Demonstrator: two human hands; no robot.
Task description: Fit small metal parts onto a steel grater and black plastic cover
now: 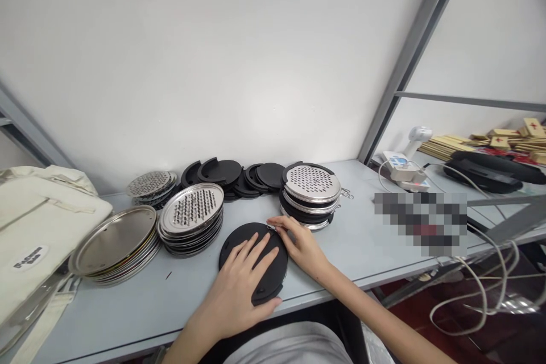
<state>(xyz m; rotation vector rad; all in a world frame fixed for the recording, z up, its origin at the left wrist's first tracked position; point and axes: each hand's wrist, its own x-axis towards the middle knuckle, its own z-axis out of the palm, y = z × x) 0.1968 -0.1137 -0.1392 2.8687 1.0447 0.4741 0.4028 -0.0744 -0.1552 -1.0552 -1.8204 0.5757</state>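
Nearest to the camera was the grey-white cloth of the person's clothing (pixel 294 347), below the edge of a pale blue-grey table (pixel 341 259). On this table, close to its front edge, lay a flat, round, black disc (pixel 275 273). The left hand (pixel 243 281) rested upon it from above; its fingers were spread and straight over the disc's top, and they were not closed around it. The right hand (pixel 301 244) was at the far right edge of the disc, where its thumb and index finger were pinched on a small silver wire piece (pixel 271 227).

Behind the disc and to its right stood a stack of round, black-rimmed metal graters (pixel 313 182), and to its left a stack of silver metal graters (pixel 191 213).

As for writing, a cream-coloured bag (pixel 46 210) at the far left carried a white oval label (pixel 31 257) with dark letters, too blurred to be read with certainty. Pale yellow pieces (pixel 533 127) at the far right bore red cross-like marks.
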